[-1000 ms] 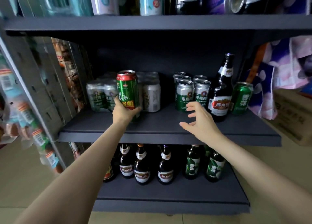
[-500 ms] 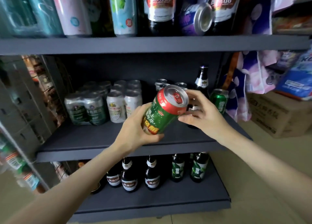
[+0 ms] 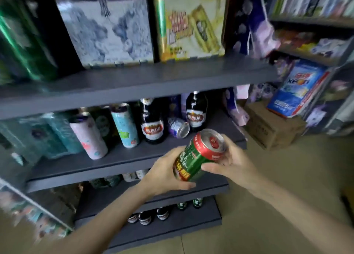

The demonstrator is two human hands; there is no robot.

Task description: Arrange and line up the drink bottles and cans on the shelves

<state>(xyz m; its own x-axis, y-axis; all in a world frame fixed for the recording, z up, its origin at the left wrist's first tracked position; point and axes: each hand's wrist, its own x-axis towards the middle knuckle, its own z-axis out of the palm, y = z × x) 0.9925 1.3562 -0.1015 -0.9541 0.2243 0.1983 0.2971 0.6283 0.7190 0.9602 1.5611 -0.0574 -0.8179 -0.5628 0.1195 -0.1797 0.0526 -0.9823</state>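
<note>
Bare strip running along the front edge of the second shelf (image 3: 122, 163), ahead of the drinks. Tall pink can (image 3: 89, 137), blue can (image 3: 125, 125) and two dark bottles (image 3: 152, 123) standing behind it, blocking the back. Purple can (image 3: 179, 127) lying on its side between the bottles. Shelf above (image 3: 134, 81) overhanging, limiting headroom. Open floor (image 3: 287, 177) lying to the right.

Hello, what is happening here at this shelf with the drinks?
A person is tidying a drinks shelf. Both hands hold one green and red beer can, tilted, in front of the shelves: the left hand grips its lower body, and the right hand holds the upper part near the top. It is not yet on any shelf. Behind it, on the shelf, a purple can lies on its side between two dark beer bottles.
</note>
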